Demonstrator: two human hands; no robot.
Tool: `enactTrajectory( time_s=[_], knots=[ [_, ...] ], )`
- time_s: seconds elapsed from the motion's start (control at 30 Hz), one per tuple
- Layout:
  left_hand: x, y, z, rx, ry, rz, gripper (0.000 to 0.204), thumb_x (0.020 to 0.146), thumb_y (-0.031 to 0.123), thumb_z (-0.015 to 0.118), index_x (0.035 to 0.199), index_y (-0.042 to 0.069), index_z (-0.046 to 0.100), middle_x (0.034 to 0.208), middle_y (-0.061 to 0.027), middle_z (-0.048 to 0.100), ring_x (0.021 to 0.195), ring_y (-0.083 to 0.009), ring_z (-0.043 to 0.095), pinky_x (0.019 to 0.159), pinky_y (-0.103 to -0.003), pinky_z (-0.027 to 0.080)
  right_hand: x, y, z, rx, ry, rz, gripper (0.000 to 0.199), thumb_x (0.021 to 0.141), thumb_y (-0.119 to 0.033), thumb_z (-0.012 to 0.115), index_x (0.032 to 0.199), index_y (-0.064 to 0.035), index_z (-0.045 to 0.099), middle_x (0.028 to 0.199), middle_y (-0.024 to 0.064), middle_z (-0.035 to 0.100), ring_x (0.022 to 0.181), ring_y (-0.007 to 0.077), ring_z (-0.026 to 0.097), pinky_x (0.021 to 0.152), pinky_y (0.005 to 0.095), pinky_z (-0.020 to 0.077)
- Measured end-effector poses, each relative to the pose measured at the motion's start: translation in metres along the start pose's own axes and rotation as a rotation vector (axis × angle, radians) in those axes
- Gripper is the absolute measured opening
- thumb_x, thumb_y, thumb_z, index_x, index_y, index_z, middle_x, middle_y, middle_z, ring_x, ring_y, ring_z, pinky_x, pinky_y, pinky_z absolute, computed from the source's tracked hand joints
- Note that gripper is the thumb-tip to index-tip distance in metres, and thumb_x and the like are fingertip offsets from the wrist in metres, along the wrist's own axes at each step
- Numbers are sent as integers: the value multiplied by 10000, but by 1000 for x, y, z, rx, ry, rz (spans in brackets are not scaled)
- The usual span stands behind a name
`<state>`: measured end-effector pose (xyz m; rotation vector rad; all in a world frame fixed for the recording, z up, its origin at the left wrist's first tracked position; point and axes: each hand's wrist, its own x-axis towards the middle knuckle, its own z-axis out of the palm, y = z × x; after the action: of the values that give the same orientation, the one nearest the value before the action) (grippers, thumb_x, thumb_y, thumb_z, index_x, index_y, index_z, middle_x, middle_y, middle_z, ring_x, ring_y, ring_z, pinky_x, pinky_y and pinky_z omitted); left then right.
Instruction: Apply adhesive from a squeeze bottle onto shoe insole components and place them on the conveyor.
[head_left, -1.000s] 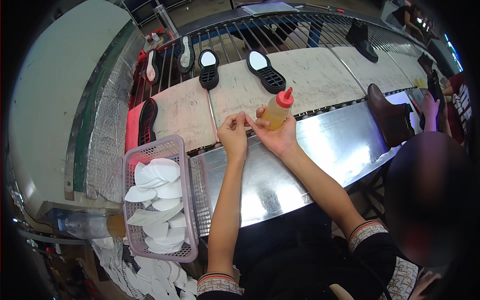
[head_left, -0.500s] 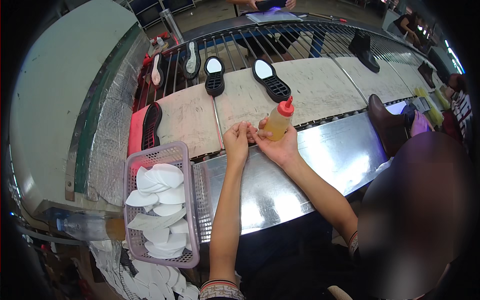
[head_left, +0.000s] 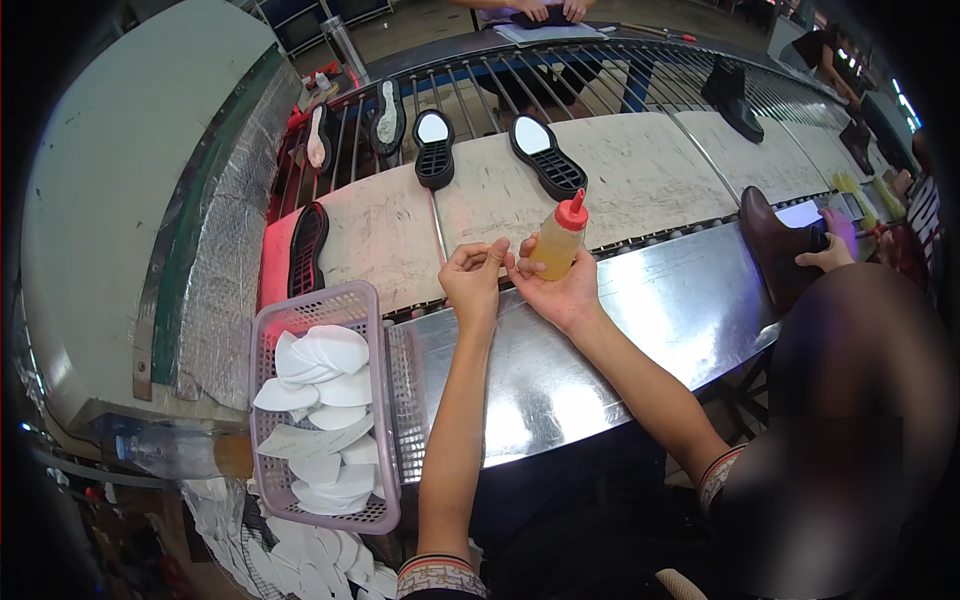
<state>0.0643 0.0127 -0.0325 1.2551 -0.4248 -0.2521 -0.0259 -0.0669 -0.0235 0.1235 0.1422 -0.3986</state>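
My right hand [head_left: 572, 302] is wrapped round a squeeze bottle [head_left: 558, 250] with a red nozzle cap and yellowish liquid inside. The bottle stands nearly upright in the palm, above the metal ledge. Just left of it, my left hand [head_left: 472, 288] has its fingers curled and thumb and forefinger pressed together; whatever they may pinch is too small to make out. Beyond my hands on the pale belt lie two black shoe soles, a right one [head_left: 562, 178] and a left one [head_left: 434, 168], each with a white pad at one end.
A lilac basket [head_left: 376, 400] of white cut pieces stands left of my forearms. Another black sole [head_left: 308, 250] lies by the padded machine [head_left: 215, 230]. Soles and a black boot [head_left: 733, 105] rest farther along. At right, a co-worker's hand [head_left: 828, 255] touches a brown boot [head_left: 770, 240].
My left thumb and fingers have drawn slightly away from my right fingertips. The bottle has barely moved. At right, a co-worker's hand has come into sight at the brown boot.
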Motion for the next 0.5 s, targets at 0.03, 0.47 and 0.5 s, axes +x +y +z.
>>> enactTrajectory(
  time_s=[0.03,0.47,0.5],
  knots=[
    [-1,0,2,0,-5,1,218,765,173,770,759,14,621,667,-10,617,581,-53,539,531,-185,406,0,-2,-1,-4,3,-2,312,872,-265,373,947,0,520,841,97,538,583,147,412,914,368,414],
    [8,-21,-7,-39,-15,-9,199,760,96,757,744,62,561,679,-4,585,592,-67,526,549,-192,397,0,-2,-4,-32,57,-59,347,874,-319,362,947,-25,531,827,94,563,579,161,422,856,376,407],
    [11,-25,-10,-32,-36,-9,178,754,51,739,761,60,562,710,-21,595,606,-84,541,559,-207,419,4,-3,-9,-32,46,-67,351,875,-324,358,944,-27,531,817,96,564,577,165,422,841,377,407]
  ],
)
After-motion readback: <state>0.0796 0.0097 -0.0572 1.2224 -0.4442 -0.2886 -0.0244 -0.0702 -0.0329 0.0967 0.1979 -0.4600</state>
